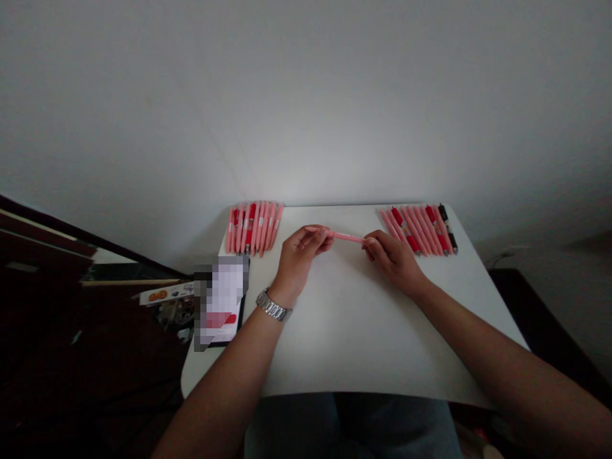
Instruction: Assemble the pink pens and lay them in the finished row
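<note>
Forearms (234,376) converge, left and right fingers (315,241) (377,245) pinching a pink pen (348,237)

Left pen row (261,228) behind phone (222,303), right pen row (424,229), all on table (363,331).

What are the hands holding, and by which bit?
A pink pen: the left hand grips it toward one end, the right hand pinches the other end.

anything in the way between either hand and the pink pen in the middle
Nothing visible. The left hand and right hand both hold the pen directly, with its middle showing between them. The left bundle and right bundle lie off to either side.
</note>
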The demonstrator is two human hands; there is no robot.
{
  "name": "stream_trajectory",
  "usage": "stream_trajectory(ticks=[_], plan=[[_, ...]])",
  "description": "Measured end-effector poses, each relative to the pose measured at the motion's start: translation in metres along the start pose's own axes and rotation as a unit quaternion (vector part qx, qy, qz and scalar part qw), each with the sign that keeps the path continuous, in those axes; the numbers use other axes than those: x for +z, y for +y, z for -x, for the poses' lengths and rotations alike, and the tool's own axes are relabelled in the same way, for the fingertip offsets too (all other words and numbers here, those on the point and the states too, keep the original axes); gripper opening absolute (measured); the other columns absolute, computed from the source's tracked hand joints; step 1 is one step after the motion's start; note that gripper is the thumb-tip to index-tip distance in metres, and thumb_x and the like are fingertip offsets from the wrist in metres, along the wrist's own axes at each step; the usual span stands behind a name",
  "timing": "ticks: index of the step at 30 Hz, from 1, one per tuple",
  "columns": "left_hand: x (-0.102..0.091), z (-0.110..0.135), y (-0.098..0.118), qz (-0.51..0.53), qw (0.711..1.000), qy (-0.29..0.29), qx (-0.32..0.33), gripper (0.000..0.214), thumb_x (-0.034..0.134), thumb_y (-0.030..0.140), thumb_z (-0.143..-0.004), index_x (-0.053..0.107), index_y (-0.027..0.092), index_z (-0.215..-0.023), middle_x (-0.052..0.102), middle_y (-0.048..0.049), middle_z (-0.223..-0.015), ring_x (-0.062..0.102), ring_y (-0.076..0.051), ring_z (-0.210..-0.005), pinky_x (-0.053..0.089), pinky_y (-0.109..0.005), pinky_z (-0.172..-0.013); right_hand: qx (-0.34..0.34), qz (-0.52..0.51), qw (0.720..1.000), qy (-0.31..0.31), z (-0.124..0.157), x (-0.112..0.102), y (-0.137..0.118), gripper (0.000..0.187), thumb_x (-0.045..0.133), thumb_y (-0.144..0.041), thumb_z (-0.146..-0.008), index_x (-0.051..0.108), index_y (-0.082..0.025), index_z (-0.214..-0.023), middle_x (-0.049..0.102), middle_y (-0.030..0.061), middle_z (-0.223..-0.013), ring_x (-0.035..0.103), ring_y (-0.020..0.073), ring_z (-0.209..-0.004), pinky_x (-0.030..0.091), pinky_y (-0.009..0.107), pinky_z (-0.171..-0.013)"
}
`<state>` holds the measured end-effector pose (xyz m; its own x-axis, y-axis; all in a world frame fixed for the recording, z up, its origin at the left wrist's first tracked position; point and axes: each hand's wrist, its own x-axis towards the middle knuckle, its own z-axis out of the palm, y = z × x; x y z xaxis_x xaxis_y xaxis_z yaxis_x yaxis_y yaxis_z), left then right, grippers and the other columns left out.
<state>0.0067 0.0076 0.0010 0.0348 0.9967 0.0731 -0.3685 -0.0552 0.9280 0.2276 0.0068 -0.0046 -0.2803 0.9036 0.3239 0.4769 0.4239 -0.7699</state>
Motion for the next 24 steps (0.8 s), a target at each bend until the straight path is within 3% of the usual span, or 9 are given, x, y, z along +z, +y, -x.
stream_trajectory(ticks=[6,13,18,21,24], plan=[[0.0000,-0.0004,-0.0016,-0.002,1.000,-0.007,0.001,0.027,0.079,0.041,-0.083,0.074,0.017,-0.094,0.072,-0.0040,-0.093,0.070,-0.013,-0.084,0.058,-0.029,-0.087,0.008,-0.003,1.000,-0.013,0.0016,0.0002,0.0009,0.044,0.034,-0.051,-0.107,0.050,-0.022,-0.077,0.055,0.0002,-0.068,0.050,0.0144,-0.060,0.039,0.029,-0.060],[-0.0005,-0.0004,-0.0013,-0.005,1.000,-0.010,0.003,0.028,0.080,0.042,-0.083,0.073,0.017,-0.094,0.073,-0.0046,-0.094,0.070,-0.013,-0.083,0.058,-0.029,-0.086,0.005,-0.025,1.000,-0.013,0.0026,-0.0005,0.0007,0.045,0.033,-0.053,-0.107,0.051,-0.022,-0.080,0.055,0.0004,-0.069,0.050,0.0145,-0.061,0.040,0.030,-0.061],[-0.0017,-0.0015,-0.0016,-0.001,1.000,0.009,0.011,0.027,0.079,0.042,-0.084,0.073,0.017,-0.093,0.072,-0.0045,-0.094,0.069,-0.012,-0.084,0.058,-0.027,-0.084,-0.013,-0.050,0.998,0.024,0.0012,0.0021,0.0018,0.033,0.054,-0.052,-0.100,0.059,-0.022,-0.113,0.062,0.0021,-0.082,0.059,0.0160,-0.070,0.046,0.029,-0.064],[-0.0020,-0.0020,-0.0022,0.004,1.000,0.024,0.009,0.028,0.080,0.043,-0.082,0.072,0.018,-0.092,0.072,-0.0039,-0.093,0.070,-0.013,-0.086,0.058,-0.027,-0.084,-0.021,-0.022,0.999,0.045,0.0004,0.0042,0.0045,0.033,0.067,-0.050,-0.093,0.062,-0.022,-0.109,0.064,0.0029,-0.083,0.059,0.0161,-0.069,0.048,0.029,-0.062],[-0.0015,-0.0015,-0.0019,0.003,1.000,0.025,0.006,0.030,0.081,0.044,-0.081,0.072,0.017,-0.092,0.072,-0.0043,-0.094,0.070,-0.014,-0.087,0.058,-0.029,-0.086,-0.020,0.004,0.998,0.055,0.0000,0.0042,0.0059,0.030,0.066,-0.050,-0.093,0.065,-0.021,-0.103,0.066,0.0038,-0.081,0.060,0.0165,-0.068,0.049,0.030,-0.061]])
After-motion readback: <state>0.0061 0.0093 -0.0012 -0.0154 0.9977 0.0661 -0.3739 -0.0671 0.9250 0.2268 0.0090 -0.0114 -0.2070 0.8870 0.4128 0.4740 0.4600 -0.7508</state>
